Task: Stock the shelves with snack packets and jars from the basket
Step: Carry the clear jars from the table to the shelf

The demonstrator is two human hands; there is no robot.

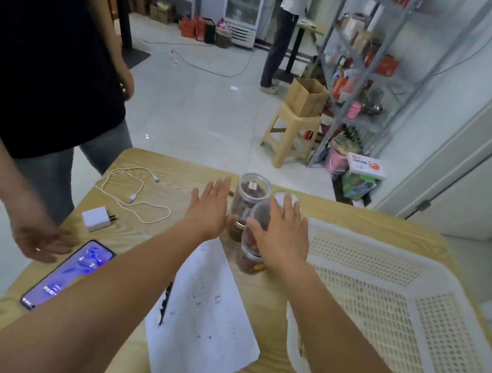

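Since both hands are open and apart, left hand point(209, 210) beside the clear jars point(250, 191), right hand point(282, 235) over them on the table point(355, 219) by the white basket point(361, 259), I'd grip one jar round its body, not the lid.

Phone point(66, 274), charger point(96, 218), cable point(135, 196) & paper point(199, 317) on table point(150, 165); box point(306, 97) on stool point(292, 130).

Table point(261, 296): jars point(250, 192), basket point(366, 264), phone point(71, 271), paper point(203, 302)
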